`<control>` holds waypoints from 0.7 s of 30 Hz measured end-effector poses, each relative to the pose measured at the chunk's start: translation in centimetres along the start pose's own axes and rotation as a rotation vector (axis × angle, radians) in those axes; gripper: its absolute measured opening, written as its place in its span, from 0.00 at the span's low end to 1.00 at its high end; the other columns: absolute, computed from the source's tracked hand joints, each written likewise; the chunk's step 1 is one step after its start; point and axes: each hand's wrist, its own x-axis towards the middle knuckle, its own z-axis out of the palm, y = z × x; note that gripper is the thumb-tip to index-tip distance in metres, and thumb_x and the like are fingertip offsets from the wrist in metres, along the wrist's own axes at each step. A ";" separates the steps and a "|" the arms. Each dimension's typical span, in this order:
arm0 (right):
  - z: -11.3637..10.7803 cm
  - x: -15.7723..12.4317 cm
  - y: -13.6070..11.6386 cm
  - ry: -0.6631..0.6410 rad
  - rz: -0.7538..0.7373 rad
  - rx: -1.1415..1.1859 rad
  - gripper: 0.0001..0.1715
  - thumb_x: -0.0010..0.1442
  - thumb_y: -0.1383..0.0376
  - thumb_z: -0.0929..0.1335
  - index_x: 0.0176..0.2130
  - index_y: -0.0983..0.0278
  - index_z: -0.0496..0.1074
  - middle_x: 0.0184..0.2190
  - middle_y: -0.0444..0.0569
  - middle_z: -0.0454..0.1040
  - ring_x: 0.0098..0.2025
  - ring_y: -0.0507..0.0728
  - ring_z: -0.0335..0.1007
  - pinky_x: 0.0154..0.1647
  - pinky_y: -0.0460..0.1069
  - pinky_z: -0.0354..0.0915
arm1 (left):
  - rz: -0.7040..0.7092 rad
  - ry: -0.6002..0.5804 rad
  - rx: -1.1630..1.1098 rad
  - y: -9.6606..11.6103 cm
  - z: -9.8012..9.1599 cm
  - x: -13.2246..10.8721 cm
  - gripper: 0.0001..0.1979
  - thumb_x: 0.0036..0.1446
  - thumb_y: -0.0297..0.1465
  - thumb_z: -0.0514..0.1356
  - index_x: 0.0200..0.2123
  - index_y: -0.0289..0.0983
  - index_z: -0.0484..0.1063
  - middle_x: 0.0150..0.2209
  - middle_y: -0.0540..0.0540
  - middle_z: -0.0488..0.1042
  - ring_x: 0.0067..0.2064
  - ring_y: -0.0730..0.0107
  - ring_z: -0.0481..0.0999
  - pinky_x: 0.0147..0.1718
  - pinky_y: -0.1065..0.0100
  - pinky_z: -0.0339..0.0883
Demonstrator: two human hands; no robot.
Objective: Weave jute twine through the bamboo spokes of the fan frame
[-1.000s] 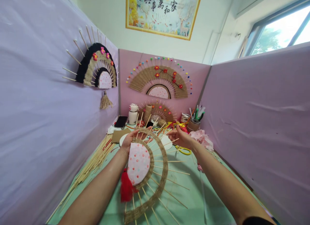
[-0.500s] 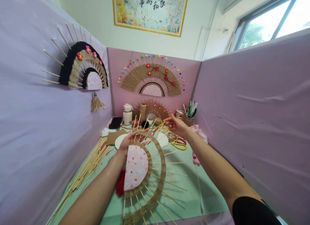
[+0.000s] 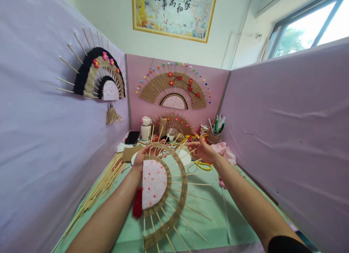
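A half-round woven fan stands on its side, its straight edge to the left. It has a spotted pink-white centre, two bands of woven twine and thin sticks fanning outward to the right. My left hand grips it at the upper end, some fingers behind the sticks. A red tassel hangs at the straight edge. To the right of the fan's upper sticks is my right hand, fingers spread and apart, holding nothing that I can see. Its fingertips are close to the stick ends; whether they touch is unclear.
Loose sticks lie along the left side. Behind stand a white bottle, a twine roll and a tool pot. Yellow-handled scissors lie right of centre. Finished fans hang on the partitions.
My right hand has moved slightly down and turned, its fingers spreading more. The fan stays in my left hand, slightly shifted. The whole view has swung a little to the left.
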 end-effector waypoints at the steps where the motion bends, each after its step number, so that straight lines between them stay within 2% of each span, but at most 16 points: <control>1: 0.1 0.0 0.3 -0.035 0.016 0.012 0.43 0.59 0.38 0.54 0.39 0.69 0.77 0.27 0.51 0.72 0.25 0.49 0.60 0.24 0.44 0.55 | 0.017 -0.004 -0.010 0.0 -0.1 0.0 0.16 0.58 0.26 0.53 0.47 0.39 0.74 0.51 0.42 0.75 0.56 0.51 0.69 0.53 0.48 0.64; 5: 0.1 0.3 1.8 -0.174 0.062 0.018 0.51 0.54 0.34 0.53 0.41 0.73 0.77 0.30 0.56 0.72 0.29 0.52 0.63 0.25 0.44 0.56 | 0.055 -0.020 -0.056 0.0 -0.3 0.1 0.16 0.58 0.27 0.52 0.46 0.40 0.74 0.50 0.44 0.75 0.56 0.51 0.70 0.53 0.49 0.64; 8: -0.1 0.3 2.5 -0.236 0.094 -0.018 0.52 0.52 0.32 0.53 0.41 0.73 0.77 0.32 0.57 0.72 0.31 0.53 0.63 0.26 0.44 0.57 | 0.039 -0.023 -0.063 -0.2 -0.2 -0.1 0.17 0.56 0.27 0.53 0.46 0.39 0.74 0.49 0.43 0.76 0.55 0.52 0.71 0.53 0.52 0.64; 14: -0.1 -0.3 2.8 -0.174 0.131 -0.079 0.51 0.54 0.33 0.51 0.41 0.69 0.77 0.33 0.56 0.71 0.33 0.54 0.64 0.29 0.46 0.60 | -0.009 -0.046 -0.037 -0.9 -0.6 -0.9 0.19 0.51 0.30 0.55 0.45 0.29 0.74 0.48 0.33 0.76 0.51 0.50 0.73 0.52 0.53 0.65; 17: 0.1 -0.6 3.1 -0.150 0.127 -0.088 0.50 0.55 0.34 0.52 0.41 0.71 0.77 0.32 0.56 0.70 0.33 0.53 0.64 0.29 0.45 0.61 | 0.010 -0.067 -0.045 -1.3 -1.0 -1.6 0.20 0.50 0.33 0.56 0.46 0.30 0.73 0.46 0.35 0.77 0.51 0.51 0.74 0.53 0.56 0.63; 21: 0.5 -0.9 3.7 -0.185 0.146 -0.074 0.50 0.54 0.34 0.54 0.41 0.72 0.77 0.32 0.56 0.71 0.34 0.53 0.65 0.30 0.45 0.62 | 0.024 -0.050 -0.045 -1.8 -1.2 -2.4 0.25 0.52 0.44 0.57 0.48 0.34 0.72 0.45 0.40 0.77 0.52 0.51 0.73 0.51 0.58 0.64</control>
